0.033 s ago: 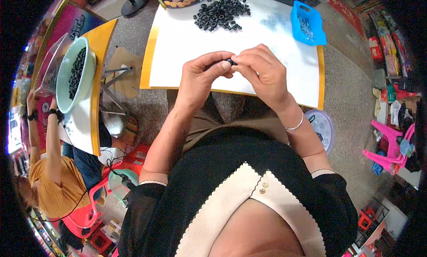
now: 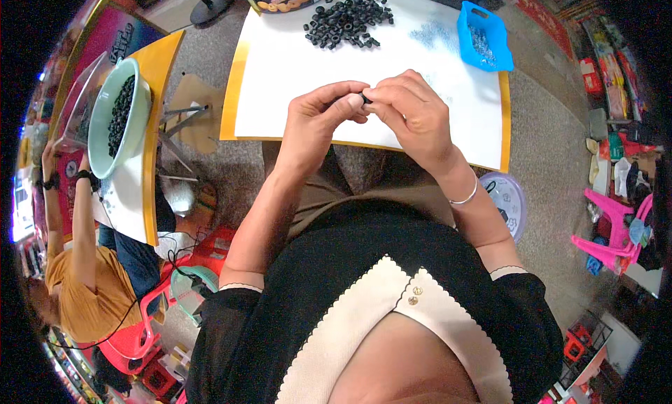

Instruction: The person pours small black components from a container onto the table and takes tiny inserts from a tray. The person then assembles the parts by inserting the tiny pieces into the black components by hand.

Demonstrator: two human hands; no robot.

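Observation:
Above the near part of a white-topped table, my two hands meet fingertip to fingertip around a small black part. My left hand pinches it between thumb and forefinger. From the other side, the thumb and fingers of my right hand close on the same part. Most of it is hidden by the fingertips. Farther back lies a loose pile of small black parts, some with a hole through the middle. A blue plastic basket at the far right corner contains small clear or silvery bits.
A printed tin stands at the table's far left edge. On another table at left, a pale green basin holds many black parts; a person in a mustard top sits there. A lilac tub stands low at right, near a pink stool.

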